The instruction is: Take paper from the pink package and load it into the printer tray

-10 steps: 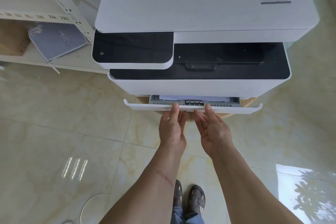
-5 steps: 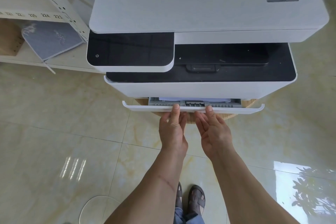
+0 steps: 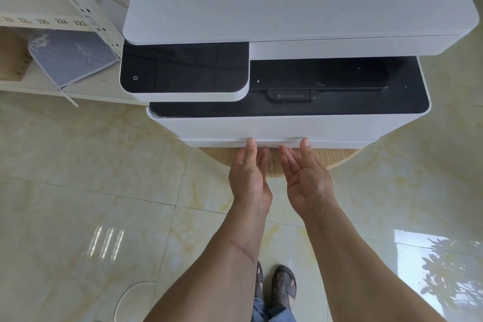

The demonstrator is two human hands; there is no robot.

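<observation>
A white and black printer (image 3: 287,125) stands on a round wooden table (image 3: 339,158). Its paper tray (image 3: 339,144) sits flush in the printer's base, so the paper inside is hidden. My left hand (image 3: 249,178) and my right hand (image 3: 304,180) are side by side below the tray front, palms turned inward, fingers spread. The fingertips of both hands touch the tray's front edge near its middle. Neither hand holds anything. No pink package is in view.
A white metal shelf (image 3: 52,21) with numbered labels stands at the left, with a grey mat (image 3: 70,56) leaning on its lower board. Glossy floor tiles (image 3: 78,191) surround the table. My sandalled feet (image 3: 277,287) are under the table edge.
The tray, which stuck out with paper showing, has slid into the printer under both hands' fingertips. It now sits flush and the paper is out of sight.
</observation>
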